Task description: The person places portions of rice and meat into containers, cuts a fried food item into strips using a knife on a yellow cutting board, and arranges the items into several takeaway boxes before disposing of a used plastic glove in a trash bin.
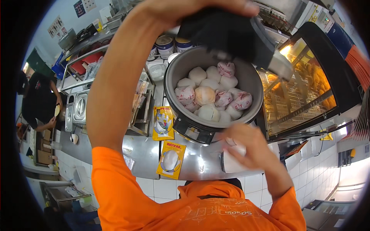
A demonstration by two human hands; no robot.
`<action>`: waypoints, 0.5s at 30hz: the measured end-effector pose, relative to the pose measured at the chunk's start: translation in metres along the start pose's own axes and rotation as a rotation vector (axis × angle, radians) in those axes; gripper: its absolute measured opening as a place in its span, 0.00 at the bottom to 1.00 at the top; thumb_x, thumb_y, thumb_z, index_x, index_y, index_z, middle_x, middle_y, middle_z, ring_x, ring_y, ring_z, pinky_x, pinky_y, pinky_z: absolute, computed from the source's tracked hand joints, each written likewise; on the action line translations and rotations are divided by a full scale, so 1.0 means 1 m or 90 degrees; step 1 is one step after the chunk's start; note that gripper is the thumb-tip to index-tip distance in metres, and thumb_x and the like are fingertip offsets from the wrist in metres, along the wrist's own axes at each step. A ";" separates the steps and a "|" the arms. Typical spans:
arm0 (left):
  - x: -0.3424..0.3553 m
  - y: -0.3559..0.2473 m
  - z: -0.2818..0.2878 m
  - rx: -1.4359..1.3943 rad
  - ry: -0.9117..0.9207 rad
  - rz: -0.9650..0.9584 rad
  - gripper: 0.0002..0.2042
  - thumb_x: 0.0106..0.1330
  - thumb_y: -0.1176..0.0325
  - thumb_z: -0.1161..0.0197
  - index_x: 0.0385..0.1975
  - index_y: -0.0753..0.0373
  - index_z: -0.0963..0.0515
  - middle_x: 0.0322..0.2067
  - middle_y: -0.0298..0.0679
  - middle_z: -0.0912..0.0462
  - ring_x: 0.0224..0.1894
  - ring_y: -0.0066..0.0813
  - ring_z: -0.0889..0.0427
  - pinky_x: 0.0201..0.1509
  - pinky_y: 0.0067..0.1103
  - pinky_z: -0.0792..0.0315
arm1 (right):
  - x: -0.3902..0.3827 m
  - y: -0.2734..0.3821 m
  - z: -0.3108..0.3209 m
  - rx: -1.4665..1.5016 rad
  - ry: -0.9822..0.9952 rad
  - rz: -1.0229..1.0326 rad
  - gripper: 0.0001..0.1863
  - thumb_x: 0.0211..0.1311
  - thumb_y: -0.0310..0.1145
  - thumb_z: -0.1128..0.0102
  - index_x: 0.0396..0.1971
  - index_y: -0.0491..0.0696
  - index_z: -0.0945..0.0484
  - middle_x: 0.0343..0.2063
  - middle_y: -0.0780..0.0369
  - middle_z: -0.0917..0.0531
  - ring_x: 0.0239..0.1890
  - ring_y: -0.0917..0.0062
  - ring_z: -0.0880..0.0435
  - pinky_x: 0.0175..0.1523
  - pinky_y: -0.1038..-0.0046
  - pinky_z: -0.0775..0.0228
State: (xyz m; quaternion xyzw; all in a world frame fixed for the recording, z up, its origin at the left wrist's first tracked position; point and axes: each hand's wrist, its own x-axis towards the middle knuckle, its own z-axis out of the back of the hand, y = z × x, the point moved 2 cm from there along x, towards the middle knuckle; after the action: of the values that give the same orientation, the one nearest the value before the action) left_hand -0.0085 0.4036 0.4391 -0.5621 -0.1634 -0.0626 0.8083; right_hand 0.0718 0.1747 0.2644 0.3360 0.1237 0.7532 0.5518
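Note:
My left hand point(235, 7) reaches across the top and is closed on the raised black lid point(227, 34), which is smeared by motion. Below it stands a large round rice warmer point(171, 73) with a grey inner wall. Inside lie several rounded bundles in white paper point(197, 75), some in red-printed wrap point(242, 101), and one orange-tinted bundle point(204, 95). My right hand point(246, 148) is blurred in front of the warmer's rim, over a white block-like stack point(235, 161) on the counter. Whether it holds anything cannot be made out.
Two yellow packets point(171, 159) lie on the steel counter point(196, 163). A glass display warmer point(300, 92) with fried food stands at the right. Lidded tins point(165, 46) sit behind the pot. A wire rack point(142, 111) is on the left. Another person point(38, 98) works farther left.

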 end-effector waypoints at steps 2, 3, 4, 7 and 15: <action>0.024 0.007 0.006 -0.040 -0.011 -0.029 0.38 0.56 0.59 0.30 0.60 0.76 0.40 0.41 0.45 0.19 0.42 0.28 0.18 0.49 0.18 0.25 | 0.032 -0.040 0.002 -0.066 -0.002 -0.040 0.11 0.51 0.28 0.37 0.35 0.42 0.22 0.30 0.54 0.21 0.35 0.57 0.21 0.40 0.61 0.29; 0.017 0.001 0.013 -0.036 -0.016 -0.034 0.35 0.56 0.59 0.30 0.58 0.74 0.36 0.39 0.44 0.19 0.40 0.28 0.18 0.47 0.18 0.24 | 0.051 -0.053 -0.003 -0.091 0.015 -0.026 0.12 0.50 0.28 0.37 0.35 0.41 0.23 0.31 0.52 0.21 0.36 0.55 0.22 0.41 0.60 0.29; 0.024 0.002 0.017 -0.047 0.001 -0.054 0.32 0.56 0.59 0.30 0.56 0.73 0.33 0.37 0.42 0.18 0.39 0.27 0.18 0.45 0.17 0.24 | 0.060 -0.082 -0.009 -0.124 0.113 -0.075 0.15 0.48 0.32 0.35 0.36 0.40 0.22 0.32 0.51 0.20 0.37 0.54 0.21 0.43 0.59 0.29; 0.032 0.002 0.017 -0.045 0.075 -0.042 0.26 0.57 0.57 0.30 0.50 0.69 0.26 0.36 0.42 0.19 0.38 0.26 0.19 0.40 0.16 0.23 | 0.084 -0.126 -0.033 -0.168 0.376 -0.216 0.23 0.45 0.36 0.29 0.41 0.40 0.22 0.37 0.51 0.18 0.42 0.57 0.20 0.47 0.62 0.28; 0.015 0.000 0.010 0.023 -0.006 -0.067 0.24 0.56 0.55 0.31 0.46 0.68 0.24 0.36 0.43 0.18 0.33 0.28 0.17 0.38 0.16 0.23 | 0.106 -0.135 -0.016 -0.190 0.489 -0.285 0.28 0.45 0.40 0.27 0.45 0.40 0.24 0.34 0.54 0.17 0.40 0.63 0.17 0.47 0.67 0.27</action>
State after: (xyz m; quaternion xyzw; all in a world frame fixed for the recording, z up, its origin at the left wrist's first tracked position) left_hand 0.0037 0.4143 0.4474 -0.5382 -0.1973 -0.0994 0.8133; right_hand 0.1449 0.3236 0.2161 -0.0853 0.2791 0.6948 0.6573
